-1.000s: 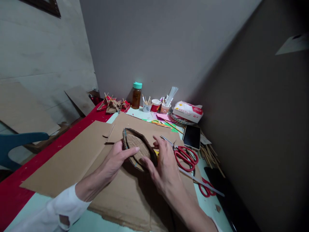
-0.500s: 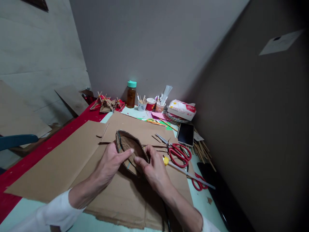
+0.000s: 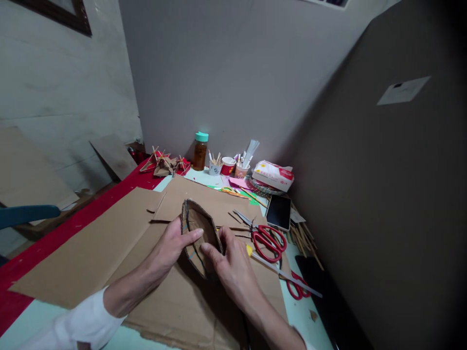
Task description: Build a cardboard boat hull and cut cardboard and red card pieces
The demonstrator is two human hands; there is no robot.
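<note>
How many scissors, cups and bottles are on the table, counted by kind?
Scissors: 3: large red scissors, red scissors under a ruler, orange scissors
Cups: 3
Bottles: 1
Total: 7

Red scissors (image 3: 269, 241) lie beside a phone (image 3: 278, 212) — jar (image 3: 200, 151) and cups (image 3: 228, 166) stand behind.

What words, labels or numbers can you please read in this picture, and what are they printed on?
None can be read.
Tissue pack: red print, too blurred to read.
Red paper cup: markings too small to read.
White label on the dark board: too small to read.
Cardboard shell held by the left hand and right hand: only coloured pen lines, no text.
</note>
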